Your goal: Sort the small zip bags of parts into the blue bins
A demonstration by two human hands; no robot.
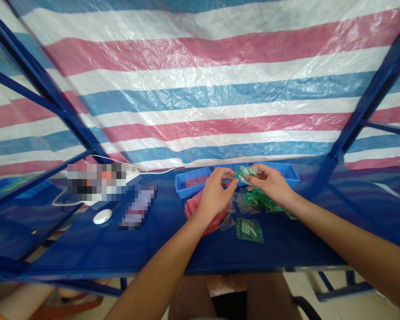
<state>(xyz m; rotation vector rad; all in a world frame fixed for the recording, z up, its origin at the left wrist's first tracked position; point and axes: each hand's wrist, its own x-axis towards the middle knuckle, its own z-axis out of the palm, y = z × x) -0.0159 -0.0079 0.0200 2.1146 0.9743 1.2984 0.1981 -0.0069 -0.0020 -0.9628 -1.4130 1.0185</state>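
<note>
Packet (243, 173) pinched jointly by left hand (217, 190) and right hand (270, 181), near bins (190, 190). Second packet (250, 230), filled, lying flat on table (286, 246), seemingly done; red bags (195, 208) and green bags (260, 200) heaped beyond, apparently remaining to be handled.

My feed is evenly lit, with crinkled glare on the red, white and blue striped plastic sheeting (203, 91) and soft reflections on the glossy dark-blue tabletop (160, 244). I see stretched, blurry outer edges, and coarse pixel blocks hide two patches at left.
</note>
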